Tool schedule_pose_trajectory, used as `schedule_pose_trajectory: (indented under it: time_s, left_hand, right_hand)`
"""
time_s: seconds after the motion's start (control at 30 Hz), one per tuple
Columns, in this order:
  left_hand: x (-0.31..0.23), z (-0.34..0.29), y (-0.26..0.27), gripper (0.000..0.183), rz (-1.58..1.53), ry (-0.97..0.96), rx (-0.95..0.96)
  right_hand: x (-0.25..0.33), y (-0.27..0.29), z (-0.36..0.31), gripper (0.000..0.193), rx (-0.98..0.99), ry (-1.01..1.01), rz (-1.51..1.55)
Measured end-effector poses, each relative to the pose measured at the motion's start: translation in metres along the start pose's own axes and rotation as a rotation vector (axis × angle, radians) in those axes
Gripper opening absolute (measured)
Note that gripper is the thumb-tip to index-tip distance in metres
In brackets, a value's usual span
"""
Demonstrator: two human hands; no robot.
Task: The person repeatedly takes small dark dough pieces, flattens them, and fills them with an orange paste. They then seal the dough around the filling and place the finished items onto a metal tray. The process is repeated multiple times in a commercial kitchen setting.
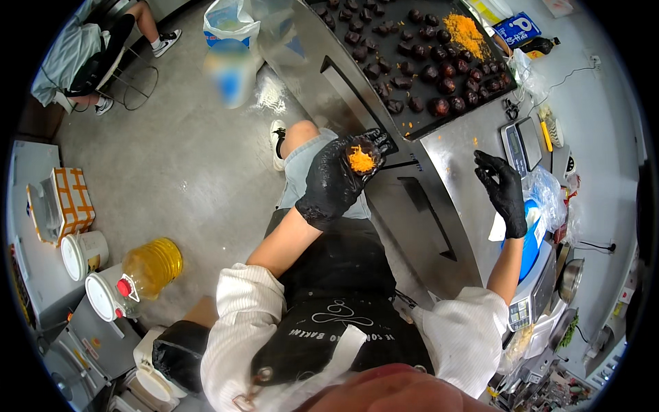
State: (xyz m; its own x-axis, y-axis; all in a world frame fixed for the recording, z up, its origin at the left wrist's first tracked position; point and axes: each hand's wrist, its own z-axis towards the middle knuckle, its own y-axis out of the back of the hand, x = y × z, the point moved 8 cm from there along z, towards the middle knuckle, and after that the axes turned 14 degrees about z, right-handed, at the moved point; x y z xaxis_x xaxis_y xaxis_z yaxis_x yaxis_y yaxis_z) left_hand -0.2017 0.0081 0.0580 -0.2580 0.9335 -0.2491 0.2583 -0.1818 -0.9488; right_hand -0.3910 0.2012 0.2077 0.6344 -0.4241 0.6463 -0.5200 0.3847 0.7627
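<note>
My left hand [336, 175], in a black glove, is closed around a dark brown, dough-like piece [371, 148] over my lap, beside the counter front. A small heap of orange shreds [361, 159] sits on top of the piece; the palm side is hidden. Over the steel counter to the right is my right hand [502, 194], also black-gloved, its fingers bent and apart with nothing visible in them. Beyond both hands lies a black baking tray [449, 123] bearing many glossy dark brown lumps [439, 106] and an orange pile of shreds [467, 36].
A digital scale [516, 147] stands right of the tray, near plastic bags [546, 196]. Another scale [522, 312] is by my right forearm. On the left are an oil jug [152, 264] and white buckets [84, 254]. A seated person [103, 48] is at far left.
</note>
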Motion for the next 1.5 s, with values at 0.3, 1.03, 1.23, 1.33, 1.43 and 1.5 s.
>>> schedule_pose_trajectory:
  time_s: [0.3, 1.03, 1.23, 1.33, 1.43, 1.5]
  left_hand:
    - [-0.025, -0.004, -0.019, 0.033, 0.197, -0.036, 0.078]
    - [-0.057, -0.061, 0.038, 0.039, -0.036, -0.206, -0.083]
    - [-0.087, -0.091, 0.045, 0.038, 0.454, -0.362, 0.101]
    - [-0.107, -0.101, 0.027, 0.041, 1.3, -0.513, -0.108]
    - [-0.116, -0.084, 0.058, 0.045, -0.065, -0.35, 0.025]
    - [-0.134, -0.076, 0.077, 0.05, 0.347, -0.461, -0.056]
  right_hand:
    - [-0.005, -0.009, 0.018, 0.035, 0.025, -0.022, 0.044]
    - [-0.003, -0.013, -0.038, 0.03, -0.004, 0.07, 0.126]
    - [0.024, -0.021, -0.072, 0.032, 0.005, 0.102, 0.045]
    - [0.038, -0.032, -0.09, 0.036, 0.019, 0.052, 0.081]
    - [0.048, -0.056, -0.086, 0.033, -0.029, -0.012, 0.164]
    - [0.06, -0.088, -0.068, 0.03, -0.002, -0.081, 0.282]
